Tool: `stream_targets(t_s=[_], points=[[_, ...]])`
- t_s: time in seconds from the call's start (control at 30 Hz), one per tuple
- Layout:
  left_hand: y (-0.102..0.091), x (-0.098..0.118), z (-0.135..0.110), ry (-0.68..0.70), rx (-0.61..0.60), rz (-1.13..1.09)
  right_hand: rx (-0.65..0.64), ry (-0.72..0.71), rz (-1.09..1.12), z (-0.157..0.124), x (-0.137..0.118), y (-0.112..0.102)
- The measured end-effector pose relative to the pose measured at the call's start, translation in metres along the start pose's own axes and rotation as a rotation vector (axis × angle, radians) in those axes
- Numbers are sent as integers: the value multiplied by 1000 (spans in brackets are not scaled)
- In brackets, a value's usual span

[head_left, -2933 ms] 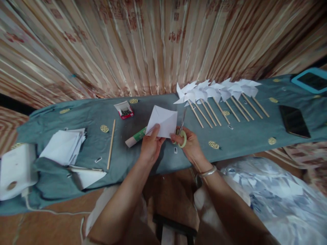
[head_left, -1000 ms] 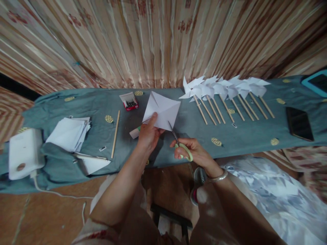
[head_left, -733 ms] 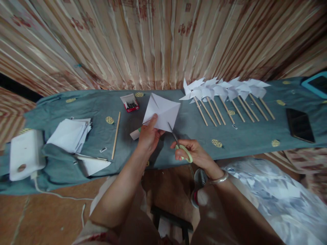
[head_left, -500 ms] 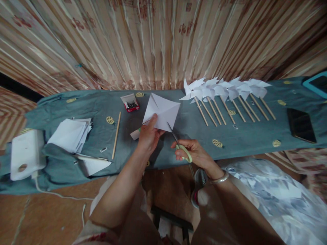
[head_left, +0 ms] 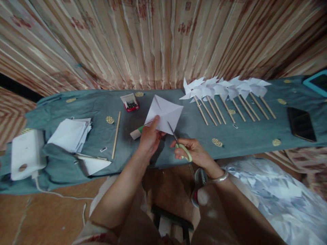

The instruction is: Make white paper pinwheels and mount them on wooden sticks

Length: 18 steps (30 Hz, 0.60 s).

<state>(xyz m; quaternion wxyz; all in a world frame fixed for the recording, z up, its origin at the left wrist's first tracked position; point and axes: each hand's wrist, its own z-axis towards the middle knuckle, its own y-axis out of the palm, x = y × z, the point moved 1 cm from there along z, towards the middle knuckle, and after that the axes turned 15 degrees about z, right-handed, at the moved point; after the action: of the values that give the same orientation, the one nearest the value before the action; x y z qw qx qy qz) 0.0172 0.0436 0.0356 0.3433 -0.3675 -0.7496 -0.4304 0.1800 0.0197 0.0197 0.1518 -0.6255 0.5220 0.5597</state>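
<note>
A white square sheet of paper (head_left: 168, 110) with crease lines and slits running in from its corners is pinched in my left hand (head_left: 150, 137), thumb on top and fingers underneath. My right hand (head_left: 192, 151) grips the pale green handles of a pair of scissors (head_left: 182, 149). Their dark blades lie at the paper's lower right part, with the tip reaching toward its middle. Just left of the paper, a small green and white box (head_left: 136, 132) lies partly hidden behind my left hand.
Several white paper pinwheels (head_left: 224, 89) on wooden sticks lie in a row at the right, near a dark phone (head_left: 301, 124). An open red box (head_left: 130, 106) of pins, a wooden stick (head_left: 116, 135), a paper stack (head_left: 68, 134) and a white corded device (head_left: 27, 154) are leftward.
The paper has shifted slightly right and down with my left hand, moving farther onto the scissor blades. My right hand has hardly moved.
</note>
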Motion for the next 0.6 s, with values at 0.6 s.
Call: stream_targets(t_s=[0.6], points=[[2,2,-3,-8,-23,-8,32,-10,38,2,1,1]])
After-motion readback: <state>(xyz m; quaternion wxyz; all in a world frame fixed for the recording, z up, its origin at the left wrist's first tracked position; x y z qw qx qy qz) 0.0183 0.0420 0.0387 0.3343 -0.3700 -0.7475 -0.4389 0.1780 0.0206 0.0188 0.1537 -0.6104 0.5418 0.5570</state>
